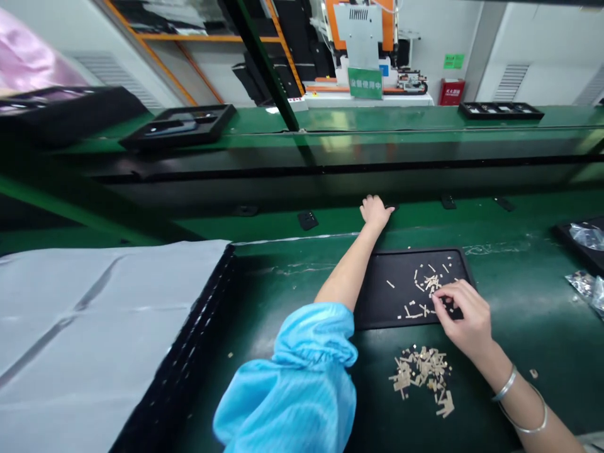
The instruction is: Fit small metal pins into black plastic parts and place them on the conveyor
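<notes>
My left hand [376,211] reaches far forward onto the green belt, in a blue sleeve [302,371]. Its fingers curl down at a small flat black piece [391,206], which shows beside the thumb; the fingertips are hidden. Over the right part of a shallow black tray [377,289], my right hand [467,311] holds thumb and forefinger pinched together. What sits in that pinch, if anything, is too small to make out. Small beige strips [430,283] lie scattered in the tray under the right hand. Nearer me, a heap of beige bits [425,368] rests on the green table.
More flat black pieces [308,220] lie along the belt. A grey-covered stack [113,340] fills the left. At the right edge is a black tray with plastic bags [587,236]. Black trays [501,111] stand on the raised shelf behind; a green post [264,63] rises from it.
</notes>
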Action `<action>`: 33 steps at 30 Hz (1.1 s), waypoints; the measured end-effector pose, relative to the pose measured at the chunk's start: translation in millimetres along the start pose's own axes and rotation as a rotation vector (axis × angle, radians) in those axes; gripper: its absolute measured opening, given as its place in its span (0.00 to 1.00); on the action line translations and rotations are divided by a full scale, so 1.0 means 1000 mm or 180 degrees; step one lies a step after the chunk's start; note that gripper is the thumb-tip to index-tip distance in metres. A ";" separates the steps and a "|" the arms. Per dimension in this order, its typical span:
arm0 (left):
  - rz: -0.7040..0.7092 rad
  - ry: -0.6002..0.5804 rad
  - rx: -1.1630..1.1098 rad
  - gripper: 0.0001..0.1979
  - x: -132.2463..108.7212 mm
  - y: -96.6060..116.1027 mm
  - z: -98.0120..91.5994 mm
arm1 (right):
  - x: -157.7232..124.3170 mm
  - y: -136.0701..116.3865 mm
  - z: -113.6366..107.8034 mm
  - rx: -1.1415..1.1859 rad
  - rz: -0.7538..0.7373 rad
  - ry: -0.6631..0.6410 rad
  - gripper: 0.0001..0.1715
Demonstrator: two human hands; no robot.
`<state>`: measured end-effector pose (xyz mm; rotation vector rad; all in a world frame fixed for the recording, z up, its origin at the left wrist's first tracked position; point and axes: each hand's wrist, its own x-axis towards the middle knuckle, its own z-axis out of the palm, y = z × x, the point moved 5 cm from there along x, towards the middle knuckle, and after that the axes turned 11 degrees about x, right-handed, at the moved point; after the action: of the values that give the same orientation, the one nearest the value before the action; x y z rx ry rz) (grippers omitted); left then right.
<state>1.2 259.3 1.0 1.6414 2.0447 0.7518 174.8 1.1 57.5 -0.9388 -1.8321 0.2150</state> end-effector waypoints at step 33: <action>0.0512 -0.1943 -0.2990 0.16 -0.232 0.010 -0.018 | -0.014 0.030 0.001 0.1292 0.2248 0.0517 0.03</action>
<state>49.1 32.1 17.0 1.2371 0.9055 0.9160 191.5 11.9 31.7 -1.2288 -1.1827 0.8817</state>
